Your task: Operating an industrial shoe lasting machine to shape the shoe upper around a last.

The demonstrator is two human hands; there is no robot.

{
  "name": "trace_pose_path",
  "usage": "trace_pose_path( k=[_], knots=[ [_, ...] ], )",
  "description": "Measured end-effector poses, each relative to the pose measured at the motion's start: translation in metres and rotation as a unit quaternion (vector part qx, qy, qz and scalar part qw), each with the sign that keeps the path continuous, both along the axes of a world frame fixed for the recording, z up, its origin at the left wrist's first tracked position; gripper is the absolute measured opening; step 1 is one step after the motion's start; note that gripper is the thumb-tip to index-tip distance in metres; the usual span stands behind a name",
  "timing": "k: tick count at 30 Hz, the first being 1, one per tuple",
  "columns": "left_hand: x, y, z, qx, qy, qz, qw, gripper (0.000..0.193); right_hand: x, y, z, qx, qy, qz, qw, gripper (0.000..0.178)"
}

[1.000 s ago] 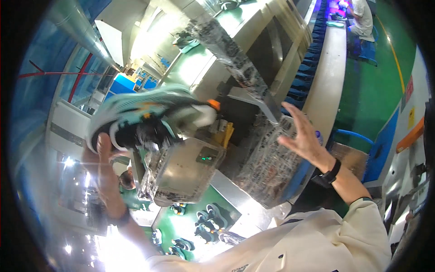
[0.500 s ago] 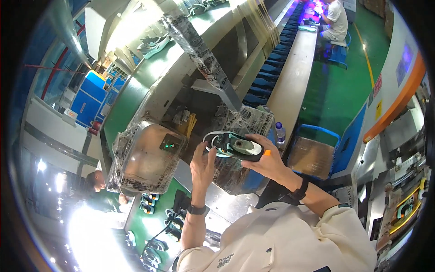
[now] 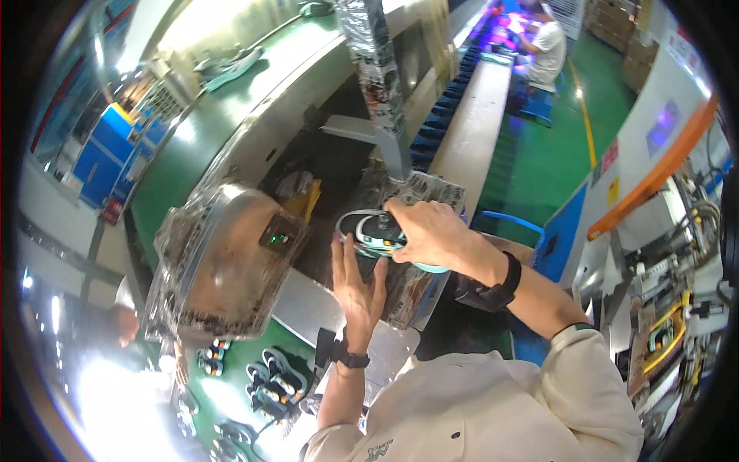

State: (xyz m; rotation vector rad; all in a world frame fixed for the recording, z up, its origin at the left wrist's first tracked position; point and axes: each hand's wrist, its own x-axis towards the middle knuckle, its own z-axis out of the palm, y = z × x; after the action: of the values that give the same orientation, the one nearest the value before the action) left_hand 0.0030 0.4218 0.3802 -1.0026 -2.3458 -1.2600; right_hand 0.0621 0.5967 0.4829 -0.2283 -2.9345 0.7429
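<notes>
**Ana:** Shoe (image 3: pixel 375 232) first: where exactly is it?

**Ben:** Held up between both hands, just in front of the foil-wrapped block (image 3: pixel 419 231) at the foot of the taped column (image 3: pixel 377 69). It is a black, white and teal shoe, and the side turned to the camera looks like the sole, though I cannot be sure.

**Ana:** How do the hands take it?

**Ben:** The right hand (image 3: pixel 431 235) comes over the top, fingers (image 3: pixel 400 223) curled around the shoe's right end, so that hand has the hold. The left hand (image 3: pixel 358 285) stands under it, palm up and fingers (image 3: pixel 342 258) stretched straight, touching the shoe from below. I judge it a prop rather than a clamp: one hand carries, the other steadies the underside.

**Ana:** Why so close to the machine?

**Ben:** Probably because the work happens at that block; the shoe sits right against its front face.

**Ana:** And around it?

**Ben:** To the left, a rounded metal housing (image 3: pixel 223 266) under clear film with a small green-lit panel (image 3: pixel 279 237). Both wrists wear dark bands. Below, on a green surface, more shoes (image 3: pixel 273 381) lie in pairs. Beyond, a long conveyor (image 3: pixel 481 115) runs away to a person in white (image 3: pixel 548 50) at its far end, well apart.
</notes>
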Motion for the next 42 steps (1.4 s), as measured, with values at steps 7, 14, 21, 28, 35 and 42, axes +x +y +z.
trace_pose_path(
  k=[7, 14, 21, 28, 35, 42],
  knots=[
    [-0.005, -0.01, 0.01, 0.042, -0.01, -0.024, 0.999, 0.064, -0.009, -0.017, -0.014, 0.027, 0.09, -0.037, 0.995, 0.052],
    [0.009, -0.001, 0.0, 0.155, -0.181, -0.128, 0.963, 0.056, 0.061, -0.01, -0.049, -0.077, 0.342, -0.129, 0.927, 0.061],
    [0.189, 0.064, 0.048, 0.204, -0.468, -0.418, 0.752, 0.053, 0.257, -0.046, -0.053, -0.359, 0.441, -0.314, 0.76, 0.075],
    [0.389, 0.15, 0.041, -0.054, -0.479, -0.645, 0.592, 0.043, 0.514, -0.053, -0.046, -0.231, 0.491, -0.544, 0.64, 0.066],
    [0.605, 0.276, 0.014, -0.208, -0.521, -0.641, 0.524, 0.071, 0.703, -0.084, -0.037, -0.098, 0.52, -0.718, 0.453, 0.06],
    [0.75, 0.429, -0.099, -0.249, -0.206, -0.604, 0.728, 0.094, 0.759, -0.125, -0.028, 0.038, 0.485, -0.815, 0.316, 0.057]
  ],
)
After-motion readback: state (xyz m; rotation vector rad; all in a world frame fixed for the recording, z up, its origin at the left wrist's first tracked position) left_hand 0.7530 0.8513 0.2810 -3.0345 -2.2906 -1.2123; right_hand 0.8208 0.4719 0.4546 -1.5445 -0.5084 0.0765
